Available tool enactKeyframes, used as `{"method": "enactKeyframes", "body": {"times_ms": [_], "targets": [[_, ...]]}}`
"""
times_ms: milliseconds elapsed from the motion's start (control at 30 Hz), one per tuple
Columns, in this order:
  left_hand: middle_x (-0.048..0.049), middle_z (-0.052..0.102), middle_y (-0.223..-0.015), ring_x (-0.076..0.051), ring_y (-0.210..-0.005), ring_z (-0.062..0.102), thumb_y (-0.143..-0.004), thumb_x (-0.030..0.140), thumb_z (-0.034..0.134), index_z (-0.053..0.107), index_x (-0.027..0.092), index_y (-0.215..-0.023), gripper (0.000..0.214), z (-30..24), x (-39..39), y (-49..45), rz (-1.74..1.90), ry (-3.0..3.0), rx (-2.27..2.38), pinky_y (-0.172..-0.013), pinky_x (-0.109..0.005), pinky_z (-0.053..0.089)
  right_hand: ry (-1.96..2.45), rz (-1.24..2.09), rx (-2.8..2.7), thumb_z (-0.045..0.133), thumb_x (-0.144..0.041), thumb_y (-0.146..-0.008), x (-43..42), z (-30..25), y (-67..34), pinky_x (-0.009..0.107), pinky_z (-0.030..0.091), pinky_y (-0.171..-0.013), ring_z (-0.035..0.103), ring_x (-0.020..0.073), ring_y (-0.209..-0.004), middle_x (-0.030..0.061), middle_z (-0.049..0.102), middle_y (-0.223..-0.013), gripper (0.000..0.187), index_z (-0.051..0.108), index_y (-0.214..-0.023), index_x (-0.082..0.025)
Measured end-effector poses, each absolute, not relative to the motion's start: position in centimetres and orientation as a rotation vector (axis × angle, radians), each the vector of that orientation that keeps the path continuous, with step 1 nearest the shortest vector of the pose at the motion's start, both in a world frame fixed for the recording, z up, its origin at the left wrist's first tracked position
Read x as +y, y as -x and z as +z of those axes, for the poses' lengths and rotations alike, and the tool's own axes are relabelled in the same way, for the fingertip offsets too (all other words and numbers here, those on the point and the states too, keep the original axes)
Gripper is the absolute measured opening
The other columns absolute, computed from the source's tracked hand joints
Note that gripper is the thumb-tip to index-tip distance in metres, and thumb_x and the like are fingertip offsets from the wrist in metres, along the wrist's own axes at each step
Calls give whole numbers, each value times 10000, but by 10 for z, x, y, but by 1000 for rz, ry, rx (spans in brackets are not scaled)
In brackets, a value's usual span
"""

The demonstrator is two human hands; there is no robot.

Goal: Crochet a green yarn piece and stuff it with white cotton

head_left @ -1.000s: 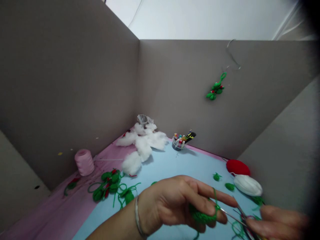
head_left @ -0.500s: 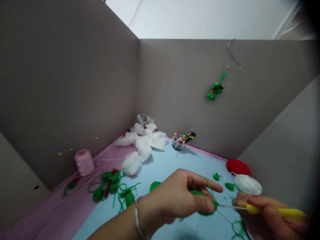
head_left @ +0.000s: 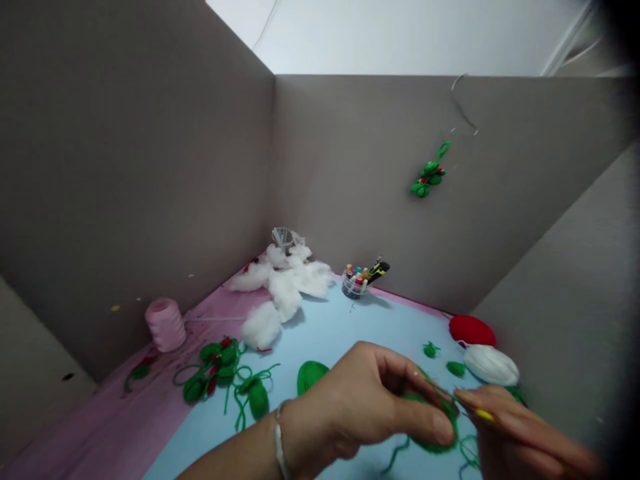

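A green crochet piece (head_left: 434,440) is pinched between the thumb and fingers of my left hand (head_left: 370,407), with green yarn running over the forefinger. My right hand (head_left: 520,427) is closed around a yellow-handled crochet hook (head_left: 484,415) at the piece's right edge. Its metal tip is hard to make out among the fingers. Loose green yarn (head_left: 469,450) lies on the blue sheet below the hands. Behind my left wrist rests a round green piece (head_left: 311,377), partly covered.
Green and red crocheted pieces (head_left: 215,370) lie at left near a pink yarn cone (head_left: 166,325). White stuffing (head_left: 285,293) and a cup of thread spools (head_left: 355,283) stand farther back. Red yarn (head_left: 473,331) and white yarn (head_left: 491,365) sit right. A green ornament (head_left: 429,179) hangs on the wall.
My right hand has moved left with the hook, up to the green piece. The hook's shaft, visible before, is now mostly hidden. The green piece has turned in my left hand.
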State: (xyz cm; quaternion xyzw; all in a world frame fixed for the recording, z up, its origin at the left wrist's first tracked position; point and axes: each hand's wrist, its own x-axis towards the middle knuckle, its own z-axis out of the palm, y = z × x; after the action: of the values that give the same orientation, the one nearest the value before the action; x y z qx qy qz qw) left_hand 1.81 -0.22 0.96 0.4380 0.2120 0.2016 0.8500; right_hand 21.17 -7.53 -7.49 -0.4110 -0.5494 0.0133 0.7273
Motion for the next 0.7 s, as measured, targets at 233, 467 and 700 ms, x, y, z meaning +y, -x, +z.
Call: {"method": "enactKeyframes", "body": {"times_ms": [233,467,700], "targets": [[15,611,-608,-82,-586,509,-448,247,856,717,119,-704,318,4,-3,-23,517,-913,487,-628,-248,396,1010,-61,-1091,727,-411,-770,-68,-62,-195,418,589,-685,723,256,-766,61,756,-824,171,746,-794,-242],[33,578,-628,-82,-585,490,-643,45,620,719,106,-946,325,1,-6,-25,580,-1079,677,-575,-229,359,999,20,-1016,667,-364,-836,-71,-47,-157,414,568,-675,710,237,-729,66,753,-876,144,733,-877,-242],[-11,629,-717,-95,-655,522,-690,53,624,743,77,-912,253,13,-4,-21,637,-1228,680,-632,-232,417,862,217,-1014,712,-389,-803,-72,-54,-171,310,533,-620,704,210,-815,18,748,-859,139,723,-872,-269]]}}
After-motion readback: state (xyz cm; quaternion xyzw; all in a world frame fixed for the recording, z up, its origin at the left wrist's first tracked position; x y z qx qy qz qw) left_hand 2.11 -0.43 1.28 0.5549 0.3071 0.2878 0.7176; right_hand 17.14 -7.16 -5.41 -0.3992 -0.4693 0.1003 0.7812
